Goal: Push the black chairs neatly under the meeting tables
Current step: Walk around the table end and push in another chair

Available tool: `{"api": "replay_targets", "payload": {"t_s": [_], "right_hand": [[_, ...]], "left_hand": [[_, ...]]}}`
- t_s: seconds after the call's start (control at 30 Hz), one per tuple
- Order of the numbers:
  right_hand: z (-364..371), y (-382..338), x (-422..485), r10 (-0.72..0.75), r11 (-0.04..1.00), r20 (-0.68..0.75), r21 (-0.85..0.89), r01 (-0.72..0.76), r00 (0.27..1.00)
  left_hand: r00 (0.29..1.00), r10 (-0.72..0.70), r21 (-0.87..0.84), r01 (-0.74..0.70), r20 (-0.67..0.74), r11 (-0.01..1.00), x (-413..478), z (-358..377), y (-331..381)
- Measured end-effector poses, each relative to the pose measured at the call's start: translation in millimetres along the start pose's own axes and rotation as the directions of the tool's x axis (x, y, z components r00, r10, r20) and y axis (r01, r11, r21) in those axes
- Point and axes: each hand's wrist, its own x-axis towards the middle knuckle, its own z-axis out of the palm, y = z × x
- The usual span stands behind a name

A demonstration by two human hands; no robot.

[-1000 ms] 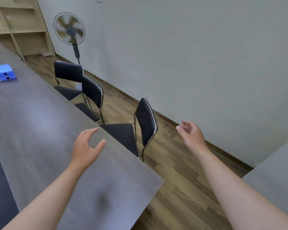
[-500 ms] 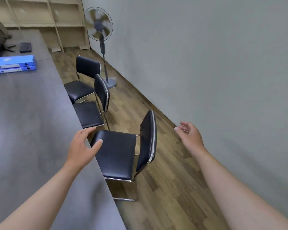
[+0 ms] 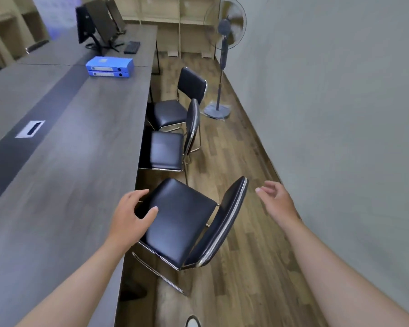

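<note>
Running along the left side, the grey table (image 3: 64, 161) carried a cable port (image 3: 30, 129) near its dark centre strip, and farther back two stacked blue binders (image 3: 109, 67), monitors (image 3: 97, 24) and a keyboard (image 3: 132, 46). The left hand (image 3: 130, 217) hovered open above the table edge and the near chair's seat, fingers spread and slightly curled, holding nothing. Just right of the table stood three black chairs in a row on the wood floor (image 3: 234, 161). The near chair (image 3: 187, 223) sat turned at an angle, its seat fully out from under the table. The middle chair (image 3: 168, 151) stood with its seat front close against the table edge, and the far chair (image 3: 175, 107) was angled, its seat also beside the edge. Behind them a standing fan (image 3: 224, 34) rested near the wall (image 3: 340, 114). The right hand (image 3: 276, 200) hung open in the air just right of the near chair's backrest, apart from it, fingers loosely curled, empty.
</note>
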Motion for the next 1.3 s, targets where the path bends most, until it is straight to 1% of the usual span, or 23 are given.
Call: {"api": "replay_targets", "payload": {"t_s": [0.07,0.23,0.4,0.5,0.67,0.73,0.83,1.0,1.07,1.13,1.2,1.23,1.3], "right_hand": [[11.2,-0.1,29.9,-0.011,1.000,0.066,-0.015,0.012,0.998],[40.6,2.7,100.6,-0.011,0.996,0.176,-0.083,0.026,0.984],[63.8,-4.3,166.6,0.009,0.985,0.254,-0.171,0.035,0.967],[76.0,-11.0,196.3,-0.014,0.978,0.286,-0.197,0.073,0.958],[100.1,-13.6,243.9,-0.030,0.965,0.404,-0.225,0.132,0.914],[106.4,-11.7,257.6,-0.019,0.962,0.429,-0.238,0.133,0.903],[125.0,-9.8,283.7,-0.012,0.958,0.529,-0.237,0.161,0.848],[148.4,1.7,316.1,-0.038,0.921,0.693,-0.256,0.295,0.720],[149.0,8.3,329.3,-0.057,0.893,0.755,-0.254,0.371,0.654],[145.6,15.1,341.2,-0.058,0.857,0.796,-0.270,0.439,0.603],[138.7,25.6,350.3,-0.029,0.828,0.813,-0.306,0.470,0.582],[131.1,32.8,355.2,-0.014,0.797,0.820,-0.336,0.502,0.572],[120.9,51.3,365.8,0.003,0.730,0.808,-0.404,0.551,0.589]], "left_hand": [[0.998,-0.048,0.008,0.049,-0.036,0.999,4.9,10.8,-4.3],[0.987,-0.118,0.016,0.120,-0.109,0.993,32.6,38.5,-16.9],[0.965,-0.212,0.041,0.221,-0.155,0.974,65.8,61.8,-26.3],[0.952,-0.251,0.058,0.265,-0.175,0.963,80.3,67.3,-28.2],[0.900,-0.367,0.052,0.389,-0.234,0.920,80.9,75.6,-29.0],[0.885,-0.403,0.058,0.426,-0.235,0.903,76.9,78.5,-26.6],[0.831,-0.460,0.046,0.497,-0.312,0.866,68.6,89.8,-24.5],[0.715,-0.537,0.047,0.619,-0.449,0.784,48.3,129.4,-2.1],[0.645,-0.565,0.026,0.670,-0.515,0.742,41.1,151.5,15.2],[0.559,-0.613,-0.023,0.728,-0.559,0.685,32.0,174.6,34.6],[0.479,-0.661,-0.062,0.782,-0.577,0.620,21.3,194.8,48.1],[0.420,-0.693,-0.108,0.808,-0.586,0.580,15.1,209.0,57.3],[0.296,-0.763,-0.220,0.842,-0.575,0.492,6.0,230.8,67.2]]}}
